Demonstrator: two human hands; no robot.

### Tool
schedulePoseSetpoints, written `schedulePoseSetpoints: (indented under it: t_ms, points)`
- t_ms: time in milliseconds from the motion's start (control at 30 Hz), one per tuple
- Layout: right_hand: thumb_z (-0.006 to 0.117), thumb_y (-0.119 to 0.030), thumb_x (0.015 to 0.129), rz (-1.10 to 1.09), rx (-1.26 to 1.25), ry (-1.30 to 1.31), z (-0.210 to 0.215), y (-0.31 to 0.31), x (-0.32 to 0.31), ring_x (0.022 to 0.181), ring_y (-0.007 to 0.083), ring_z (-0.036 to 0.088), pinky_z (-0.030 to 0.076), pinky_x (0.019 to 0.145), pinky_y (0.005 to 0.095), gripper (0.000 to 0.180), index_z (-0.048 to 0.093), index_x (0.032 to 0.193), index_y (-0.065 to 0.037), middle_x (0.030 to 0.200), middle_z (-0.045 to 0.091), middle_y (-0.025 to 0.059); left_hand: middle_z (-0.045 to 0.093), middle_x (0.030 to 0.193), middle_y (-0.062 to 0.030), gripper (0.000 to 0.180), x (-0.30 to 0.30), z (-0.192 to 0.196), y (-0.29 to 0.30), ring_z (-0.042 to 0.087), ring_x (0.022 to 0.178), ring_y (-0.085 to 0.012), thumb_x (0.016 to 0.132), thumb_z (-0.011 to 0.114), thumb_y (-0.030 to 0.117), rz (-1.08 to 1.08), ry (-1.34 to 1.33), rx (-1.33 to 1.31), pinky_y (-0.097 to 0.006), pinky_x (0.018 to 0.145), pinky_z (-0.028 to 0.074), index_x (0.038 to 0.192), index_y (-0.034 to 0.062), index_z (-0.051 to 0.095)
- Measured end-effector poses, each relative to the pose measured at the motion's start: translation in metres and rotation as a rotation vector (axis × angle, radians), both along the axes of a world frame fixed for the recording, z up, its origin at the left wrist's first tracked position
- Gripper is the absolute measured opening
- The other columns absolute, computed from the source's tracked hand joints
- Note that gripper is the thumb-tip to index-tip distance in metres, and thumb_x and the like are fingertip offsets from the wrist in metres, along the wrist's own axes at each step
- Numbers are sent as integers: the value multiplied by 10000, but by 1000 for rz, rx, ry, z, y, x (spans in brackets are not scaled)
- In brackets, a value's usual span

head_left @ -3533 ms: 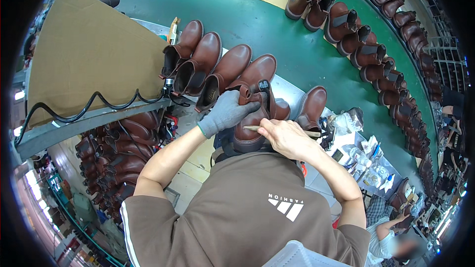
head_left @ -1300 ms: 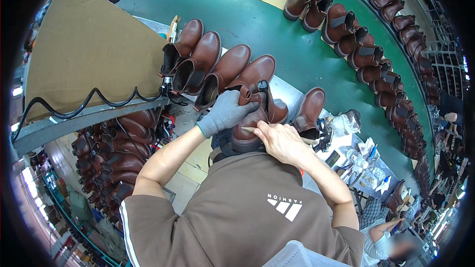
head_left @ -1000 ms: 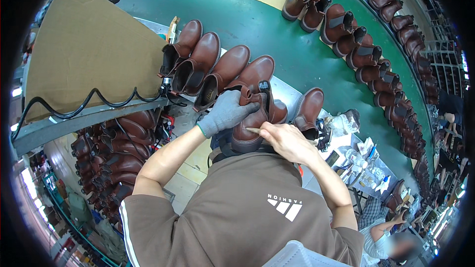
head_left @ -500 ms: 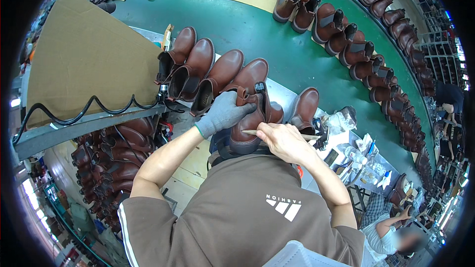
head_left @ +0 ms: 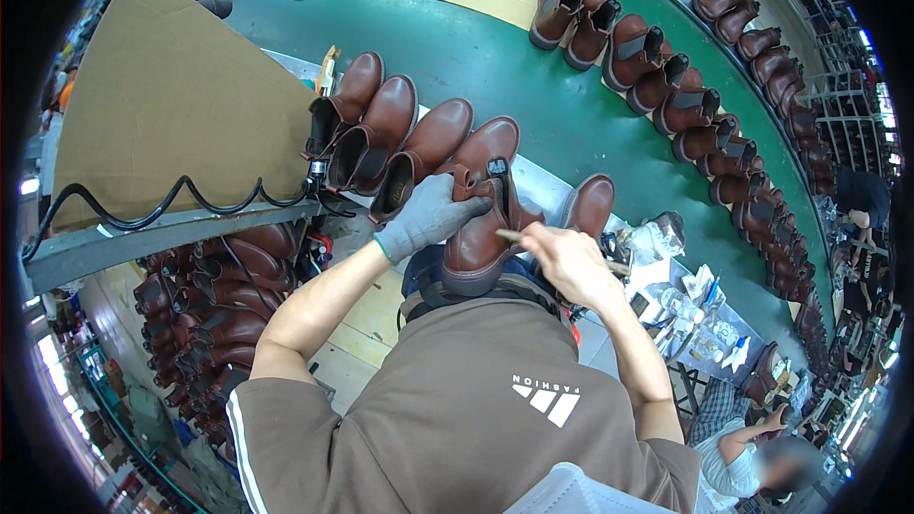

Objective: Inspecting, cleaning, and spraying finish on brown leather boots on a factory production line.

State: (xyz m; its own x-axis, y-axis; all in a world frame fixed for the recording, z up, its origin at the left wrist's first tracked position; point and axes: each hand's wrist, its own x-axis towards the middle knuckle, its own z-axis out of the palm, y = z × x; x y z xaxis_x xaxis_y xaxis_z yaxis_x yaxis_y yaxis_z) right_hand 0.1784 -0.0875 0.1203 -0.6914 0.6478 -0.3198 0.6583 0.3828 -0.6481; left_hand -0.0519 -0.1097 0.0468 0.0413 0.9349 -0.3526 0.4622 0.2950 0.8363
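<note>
A brown leather ankle boot is held against my waist, its heel end toward me. My left hand, in a grey knitted glove, is closed on the boot's upper near the collar. Bare and blurred a little, my right hand grips a slim tan stick-like tool. Its front tip lies by the right side of the boot's heel; whether it touches the leather I cannot tell. Past the held boot, several matching boots stand along the bench edge, and another boot is to the right.
A long row of boots curves along the green belt. Cardboard and a coiled black hose are at left, above racked boots. Bottles and small items clutter the right bench; another person works at lower right.
My right hand has moved slightly right and up, taking the tool's tip from the middle of the boot's heel to its right side. The left hand keeps its hold.
</note>
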Motion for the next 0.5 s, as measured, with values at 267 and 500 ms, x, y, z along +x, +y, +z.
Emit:
schedulePoseSetpoints:
  t_ms: [267, 500]
  points:
    - [800, -433, 634, -360, 207, 149, 27, -17, -3, 958, 326, 618, 487, 819, 372, 741, 520, 1183, -21, 1055, 607, 189, 625, 918, -204, 530, 31, 4, 72, 655, 726, -264, 755, 688, 388, 64, -337, 41, -340, 592, 517, 1020, -55, 572]
    - [777, -247, 685, -645, -124, 379, -15, 51, 70, 706, 93, 521, 439, 668, 228, 592, 559, 1187, -22, 867, 598, 26, 552, 1038, -159, 667, 69, 21, 150, 629, 822, -286, 804, 650, 436, 106, 63, 249, -315, 636, 525, 1234, -18, 417]
